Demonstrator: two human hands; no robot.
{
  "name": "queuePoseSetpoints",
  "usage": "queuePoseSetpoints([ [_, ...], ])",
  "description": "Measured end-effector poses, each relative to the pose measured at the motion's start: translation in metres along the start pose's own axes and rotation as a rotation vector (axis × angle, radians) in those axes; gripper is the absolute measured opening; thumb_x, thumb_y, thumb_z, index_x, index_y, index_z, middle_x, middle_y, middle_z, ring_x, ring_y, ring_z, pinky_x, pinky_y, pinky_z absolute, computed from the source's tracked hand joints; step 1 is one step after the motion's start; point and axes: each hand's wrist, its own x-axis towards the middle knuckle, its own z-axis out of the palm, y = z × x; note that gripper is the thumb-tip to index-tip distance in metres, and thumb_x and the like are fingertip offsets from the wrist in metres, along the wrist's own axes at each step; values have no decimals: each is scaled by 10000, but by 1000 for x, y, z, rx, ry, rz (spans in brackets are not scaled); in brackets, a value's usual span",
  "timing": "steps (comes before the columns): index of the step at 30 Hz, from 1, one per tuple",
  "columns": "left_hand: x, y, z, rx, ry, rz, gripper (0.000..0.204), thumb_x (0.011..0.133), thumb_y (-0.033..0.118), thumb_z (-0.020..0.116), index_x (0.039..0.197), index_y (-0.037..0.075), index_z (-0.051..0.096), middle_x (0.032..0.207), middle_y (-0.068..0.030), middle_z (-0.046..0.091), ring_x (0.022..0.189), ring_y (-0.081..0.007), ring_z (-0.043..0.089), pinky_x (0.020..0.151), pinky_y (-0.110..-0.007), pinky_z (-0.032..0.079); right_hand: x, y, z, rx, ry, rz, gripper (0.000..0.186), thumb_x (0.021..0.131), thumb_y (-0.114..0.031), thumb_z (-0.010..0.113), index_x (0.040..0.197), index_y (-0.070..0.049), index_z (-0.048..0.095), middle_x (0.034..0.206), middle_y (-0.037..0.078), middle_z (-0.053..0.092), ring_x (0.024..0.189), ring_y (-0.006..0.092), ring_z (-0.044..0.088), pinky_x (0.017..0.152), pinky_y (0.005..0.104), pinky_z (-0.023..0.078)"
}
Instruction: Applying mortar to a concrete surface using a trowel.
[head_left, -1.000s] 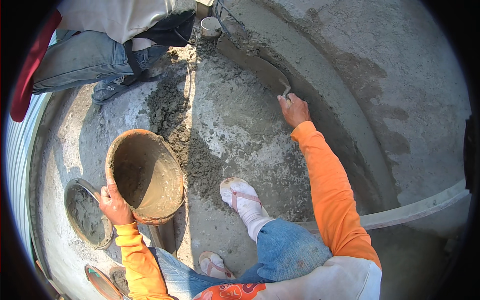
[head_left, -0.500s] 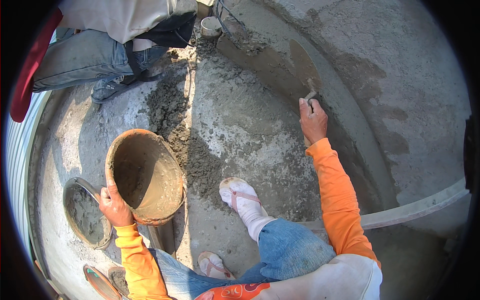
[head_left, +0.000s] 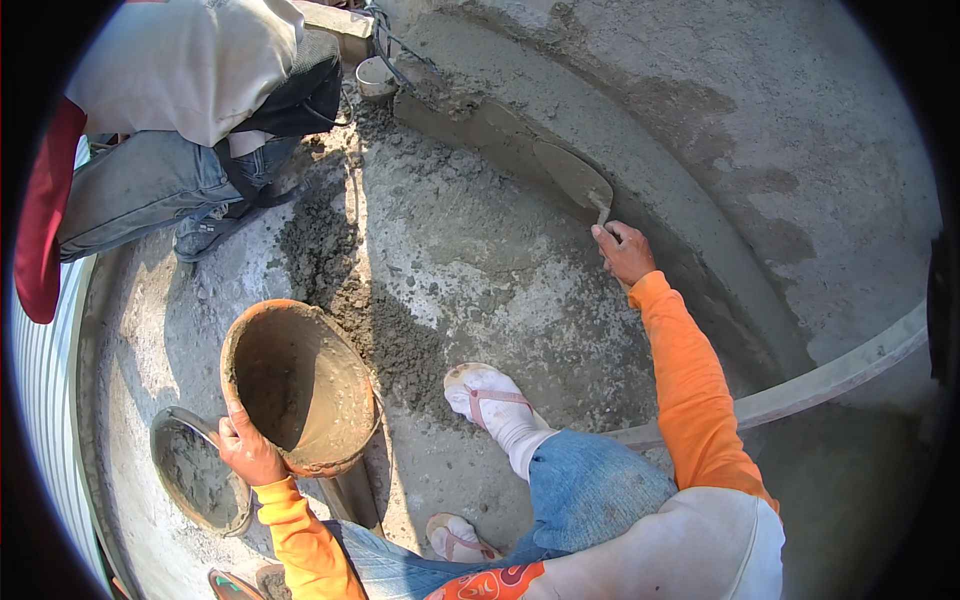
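Observation:
My left hand (head_left: 250, 447) is closed on the near left rim of a round orange-brown bucket (head_left: 330, 405). The bucket is tilted, its inside coated with wet grey mortar. In my right hand (head_left: 625, 252) is the handle of a pointed trowel (head_left: 573, 174), its blade smeared with mortar. That blade lies along the inner face of a curved, mortar-coated ledge (head_left: 640, 165), tip pointing to the far left. I cannot tell how firmly it presses there.
Crumbly mortar (head_left: 330, 255) is heaped on the concrete floor. A mortar-filled pan (head_left: 200, 480) stands left of the bucket. A crouching person in jeans (head_left: 150, 185) is at the far left, near a white cup (head_left: 376, 78) and cables. A low curved rim (head_left: 840, 375) runs behind my right arm.
The trowel has come a little nearer along the ledge, its blade turned more sideways against the inner face. My left hand keeps its grip on the bucket. The whole view has shifted slightly.

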Motion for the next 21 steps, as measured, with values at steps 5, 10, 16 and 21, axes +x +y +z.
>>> queuePoseSetpoints([
  [5, 2, -6, 2, -132, 10, -46, 490, 981, 348, 507, 651, -1, 411, 613, -45, 374, 600, -153, 325, 553, -343, 337, -21, 8, -7, -207, 25, -110, 443, 895, -421, 575, 841, 18, 600, 740, 213, 606, 748, 374, 600, 689, 423, 460],
  [10, -8, 16, 18, -80, -33, -36, 492, 978, 355, 514, 646, 6, 413, 593, -36, 375, 583, -139, 319, 537, -324, 330, 30, -53, 12, -220, 12, -215, 441, 907, -420, 559, 862, 17, 608, 739, 185, 591, 678, 316, 580, 651, 399, 461],
  [16, -13, 22, 12, -19, 16, 22, 496, 970, 340, 537, 623, 21, 381, 578, -8, 355, 575, -116, 296, 507, -312, 301, 16, -6, 24, -235, -114, 26, 454, 914, -429, 547, 845, 16, 613, 658, 143, 585, 558, 249, 598, 594, 379, 475],
  [21, -7, 11, 8, -69, -2, 18, 484, 973, 337, 535, 626, 31, 393, 588, 2, 384, 572, -103, 312, 506, -297, 312, 30, -43, 40, -451, -122, -189, 468, 888, -425, 579, 1070, -1, 656, 1007, 238, 654, 967, 386, 618, 858, 431, 474],
])
